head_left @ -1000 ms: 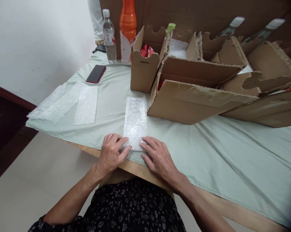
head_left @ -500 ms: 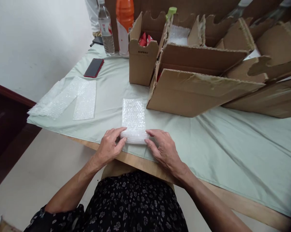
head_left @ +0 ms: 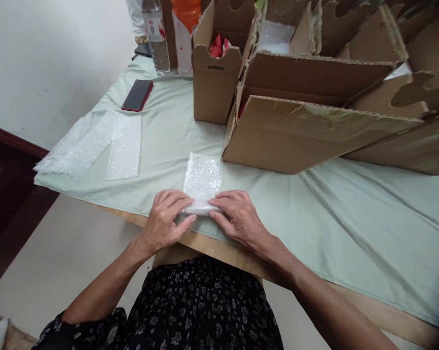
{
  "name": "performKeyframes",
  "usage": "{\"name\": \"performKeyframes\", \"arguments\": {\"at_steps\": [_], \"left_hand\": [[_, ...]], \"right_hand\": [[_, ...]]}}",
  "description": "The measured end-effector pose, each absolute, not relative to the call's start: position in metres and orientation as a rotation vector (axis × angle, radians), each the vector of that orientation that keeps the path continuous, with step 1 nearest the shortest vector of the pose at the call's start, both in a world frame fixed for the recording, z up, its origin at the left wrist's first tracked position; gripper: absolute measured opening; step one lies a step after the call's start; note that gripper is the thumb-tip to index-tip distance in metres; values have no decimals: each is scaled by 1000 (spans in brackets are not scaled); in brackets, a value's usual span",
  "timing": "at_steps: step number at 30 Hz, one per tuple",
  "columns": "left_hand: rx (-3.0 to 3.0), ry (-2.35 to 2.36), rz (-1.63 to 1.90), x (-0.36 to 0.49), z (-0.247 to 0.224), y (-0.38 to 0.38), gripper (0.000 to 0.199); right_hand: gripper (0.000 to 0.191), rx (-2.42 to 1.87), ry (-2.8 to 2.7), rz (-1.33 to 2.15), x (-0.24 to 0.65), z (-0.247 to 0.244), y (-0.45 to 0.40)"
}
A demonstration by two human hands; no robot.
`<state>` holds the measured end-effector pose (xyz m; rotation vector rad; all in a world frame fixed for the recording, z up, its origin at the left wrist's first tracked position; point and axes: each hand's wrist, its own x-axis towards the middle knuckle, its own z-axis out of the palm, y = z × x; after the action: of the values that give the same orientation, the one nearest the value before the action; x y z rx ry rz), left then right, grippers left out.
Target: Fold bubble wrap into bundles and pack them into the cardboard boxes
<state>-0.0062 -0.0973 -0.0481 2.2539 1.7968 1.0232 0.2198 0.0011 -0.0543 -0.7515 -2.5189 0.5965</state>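
Observation:
A sheet of bubble wrap (head_left: 203, 176) lies flat near the table's front edge, its near end rolled or folded into a thick band. My left hand (head_left: 168, 214) grips the left end of that band, fingers on top and thumb at the near side. On the right end, my right hand (head_left: 237, 214) holds it the same way. Whether anything is inside the fold cannot be made out. To the left lie more bubble wrap pieces (head_left: 123, 150), partly overlapping.
Behind the sheet stand open cardboard boxes (head_left: 299, 136), one holding bubble wrap and another something red. A dark phone with a red edge (head_left: 137, 95) lies at the back left, near a clear bottle (head_left: 157, 43) and an orange-topped bottle (head_left: 184, 39). Pale green cloth (head_left: 277, 214) covers the table.
The near end of the bubble wrap has been turned further over, away from me. Both hands have moved slightly inward along the fold. The view has tilted a little downward.

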Motion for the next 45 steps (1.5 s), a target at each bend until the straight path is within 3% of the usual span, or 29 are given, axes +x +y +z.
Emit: {"name": "performKeyframes", "arguments": {"at_steps": [3,8,11,19,27,33,38,45], "left_hand": [[2141,1732,1028,-9,-48,-95,20],[2078,1951,971,-8,-61,-71,28],[2089,2055,992,-4,-64,-66,28],[2185,1727,1072,-6,-50,-92,28],[2023,2083,980,-4,-63,-58,33],[1429,1898,1360,6,-60,-83,47],[976,1537,1445,28,-65,-94,69],[1058,1408,1416,36,-61,-84,69]], "right_hand": [[27,-863,-2462,752,224,-49,-1],[39,-844,-2474,356,220,-52,-5],[35,-749,-2610,285,213,-55,-2],[31,-829,-2495,778,222,-50,1],[40,-769,-2593,326,216,-58,-3],[30,-974,-2344,648,214,-65,10],[29,-975,-2149,981,218,-56,0],[33,-832,-2094,1248,232,-43,-5]]}}
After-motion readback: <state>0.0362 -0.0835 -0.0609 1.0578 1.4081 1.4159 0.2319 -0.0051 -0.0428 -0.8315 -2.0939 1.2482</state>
